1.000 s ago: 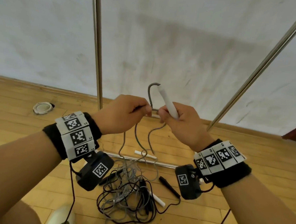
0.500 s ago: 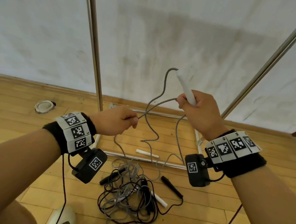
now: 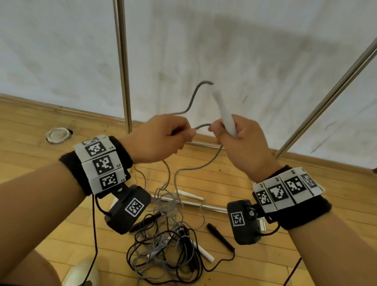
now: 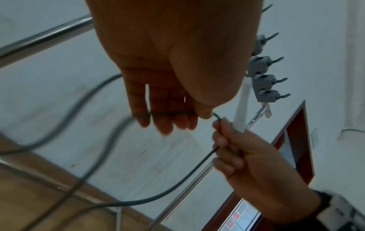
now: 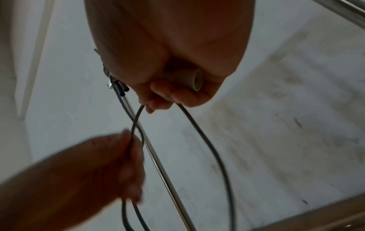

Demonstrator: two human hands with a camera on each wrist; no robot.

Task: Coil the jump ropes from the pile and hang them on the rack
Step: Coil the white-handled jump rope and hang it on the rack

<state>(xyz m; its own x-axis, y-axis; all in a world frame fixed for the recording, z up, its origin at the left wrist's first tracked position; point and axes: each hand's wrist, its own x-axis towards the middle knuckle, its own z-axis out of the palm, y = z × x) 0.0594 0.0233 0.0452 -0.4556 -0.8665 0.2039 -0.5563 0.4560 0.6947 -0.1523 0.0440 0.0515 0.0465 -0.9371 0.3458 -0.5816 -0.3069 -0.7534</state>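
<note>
The left hand (image 3: 159, 139), pinching the grey rope (image 3: 194, 95), is closing back in on the right hand (image 3: 240, 141) gripping the white handle (image 3: 225, 112), adding another loop above the floor pile (image 3: 169, 246).

Held rope: a grey jump rope (image 3: 186, 111) with a white handle (image 3: 225, 113); the handle stood nearly upright, tilted left, its cord arching off the top and drooping to the floor.
Grip: the right hand (image 3: 241, 143) gripped the handle and a strand; the left hand (image 3: 159, 139) pinched the cord just beside it.
Pile: a tangle of grey and black ropes (image 3: 167, 246) lay on the wooden floor, with white and black handles among them.
Rack: steel poles (image 3: 122, 58) rose behind the pile against the wall.
</note>
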